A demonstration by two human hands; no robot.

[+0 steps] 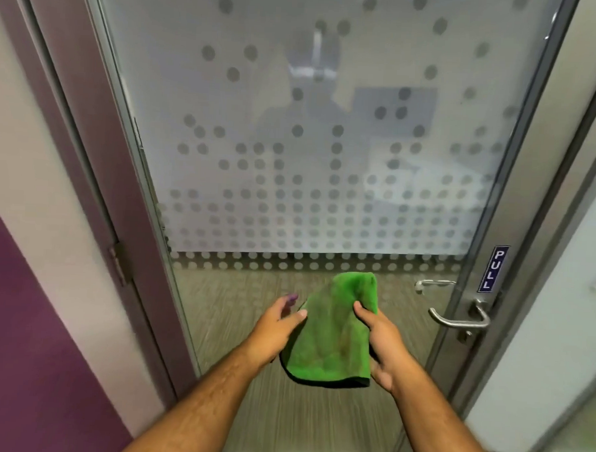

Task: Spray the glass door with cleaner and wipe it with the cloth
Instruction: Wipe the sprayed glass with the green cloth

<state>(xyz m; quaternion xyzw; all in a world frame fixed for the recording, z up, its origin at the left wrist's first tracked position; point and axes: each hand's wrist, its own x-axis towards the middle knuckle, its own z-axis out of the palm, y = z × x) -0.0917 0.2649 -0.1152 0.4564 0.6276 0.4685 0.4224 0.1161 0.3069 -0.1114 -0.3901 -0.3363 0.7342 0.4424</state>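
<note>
The glass door (314, 131) fills the view, frosted with a dotted pattern above and transparent below waist height. A green cloth (332, 336) is held up in front of its lower pane. My right hand (380, 345) grips the cloth's right edge, thumb on the front. My left hand (278, 324) is at the cloth's left edge, thumb touching it and fingers spread behind. No spray bottle is in view.
A metal lever handle (460, 320) and a blue PULL sign (493, 268) sit on the door's right stile. A hinge (119, 262) is on the grey frame at the left, beside a white and purple wall (20, 299).
</note>
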